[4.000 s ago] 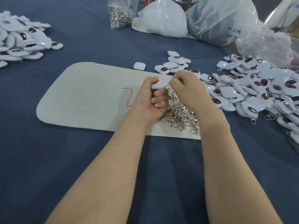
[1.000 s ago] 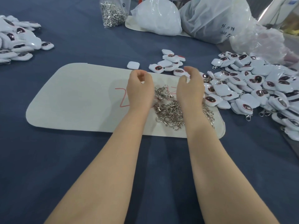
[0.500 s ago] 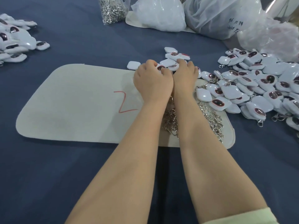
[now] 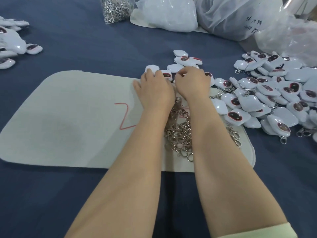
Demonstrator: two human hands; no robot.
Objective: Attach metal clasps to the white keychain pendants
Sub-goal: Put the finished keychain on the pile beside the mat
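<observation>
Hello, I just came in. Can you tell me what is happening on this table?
A person is putting metal clasps on white keychain pendants. Both hands reach past the clasp heap on the pale mat to a small pendant group. The left hand touches one; what the curled right hand holds cannot be told. A larger pile lies right.

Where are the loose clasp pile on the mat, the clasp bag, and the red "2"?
loose clasp pile (image 4: 178, 133), head view, middle of the heap between the forearms.
clasp bag (image 4: 114, 8), head view, clasps showing through the clear plastic.
red "2" (image 4: 124, 117), head view, on the diagonal stroke.
</observation>
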